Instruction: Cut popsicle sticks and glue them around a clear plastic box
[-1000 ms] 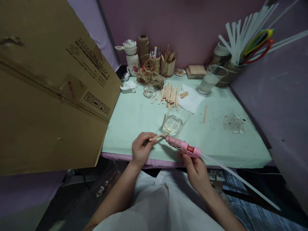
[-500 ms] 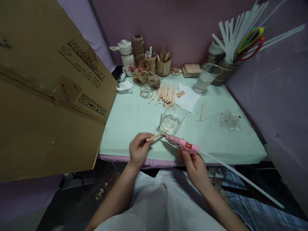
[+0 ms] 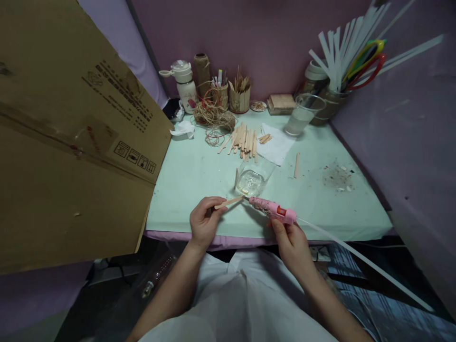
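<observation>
Between the thumb and fingers of my left hand (image 3: 205, 221) is a wooden craft stick (image 3: 228, 203), its free end pointing right. My right hand (image 3: 291, 242) is closed round the handle of a pink glue gun (image 3: 272, 209). The gun's nozzle lies at the stick's far end; whether they touch I cannot tell. A long white glue stick (image 3: 363, 256) runs out of the gun's back towards the lower right. Just beyond the nozzle is a clear plastic cup (image 3: 253, 178) with a wooden stick (image 3: 236, 177) at its left side.
A pile of craft sticks (image 3: 244, 141) lies beyond the cup, beside a white tissue (image 3: 278, 148). Twine (image 3: 213, 116), a bottle (image 3: 185, 90) and a cup of liquid (image 3: 302, 118) stand farther back. A large cardboard box (image 3: 78, 152) borders the left; one loose stick (image 3: 297, 165) lies right.
The glue gun has shifted slightly right and its nozzle is now at the very tip of the craft stick. My left hand keeps its hold, almost still.
</observation>
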Motion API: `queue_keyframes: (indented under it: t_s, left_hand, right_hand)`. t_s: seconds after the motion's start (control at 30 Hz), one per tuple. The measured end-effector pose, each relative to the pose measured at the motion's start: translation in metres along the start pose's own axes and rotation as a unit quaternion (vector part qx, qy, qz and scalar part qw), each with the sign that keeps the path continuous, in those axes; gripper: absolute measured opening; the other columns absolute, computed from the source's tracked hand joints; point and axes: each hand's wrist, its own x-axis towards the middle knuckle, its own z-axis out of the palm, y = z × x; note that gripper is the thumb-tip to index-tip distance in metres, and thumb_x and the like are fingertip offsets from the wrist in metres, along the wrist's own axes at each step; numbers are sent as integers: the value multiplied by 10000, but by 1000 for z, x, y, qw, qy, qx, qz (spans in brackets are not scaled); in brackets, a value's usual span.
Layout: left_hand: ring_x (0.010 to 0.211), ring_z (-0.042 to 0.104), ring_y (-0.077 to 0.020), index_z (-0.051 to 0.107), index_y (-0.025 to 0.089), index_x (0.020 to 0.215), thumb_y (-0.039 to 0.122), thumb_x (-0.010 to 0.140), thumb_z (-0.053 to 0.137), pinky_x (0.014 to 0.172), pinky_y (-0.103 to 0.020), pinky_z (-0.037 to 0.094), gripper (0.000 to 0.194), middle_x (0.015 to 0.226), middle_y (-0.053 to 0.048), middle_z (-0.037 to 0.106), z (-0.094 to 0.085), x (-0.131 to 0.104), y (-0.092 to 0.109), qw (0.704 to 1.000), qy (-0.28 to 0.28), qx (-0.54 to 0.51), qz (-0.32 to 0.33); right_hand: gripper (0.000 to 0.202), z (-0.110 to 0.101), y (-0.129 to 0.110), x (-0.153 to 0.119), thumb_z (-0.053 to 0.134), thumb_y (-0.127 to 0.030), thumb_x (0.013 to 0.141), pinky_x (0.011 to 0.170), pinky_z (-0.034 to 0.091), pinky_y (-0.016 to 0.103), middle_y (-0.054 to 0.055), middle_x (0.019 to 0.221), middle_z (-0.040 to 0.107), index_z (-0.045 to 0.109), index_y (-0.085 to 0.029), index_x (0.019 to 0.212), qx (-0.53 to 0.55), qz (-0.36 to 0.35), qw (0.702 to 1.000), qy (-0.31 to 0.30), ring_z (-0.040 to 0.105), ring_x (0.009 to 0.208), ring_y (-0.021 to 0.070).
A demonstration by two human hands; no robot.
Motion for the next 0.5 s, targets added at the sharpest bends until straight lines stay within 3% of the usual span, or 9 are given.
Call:
queue_keyframes:
  t_s: [0.5]
  left_hand:
    - [851,709,-172,686,195,870,204,806,747,783,-318,571,89,869,-43,741,0,1,4,1000,5,9,-22]
  right_hand:
    - [493,-1,1,3,441,-570,915,670,512,349,99,741,715,710,-162,846,-32,10,999,6,637,695,263]
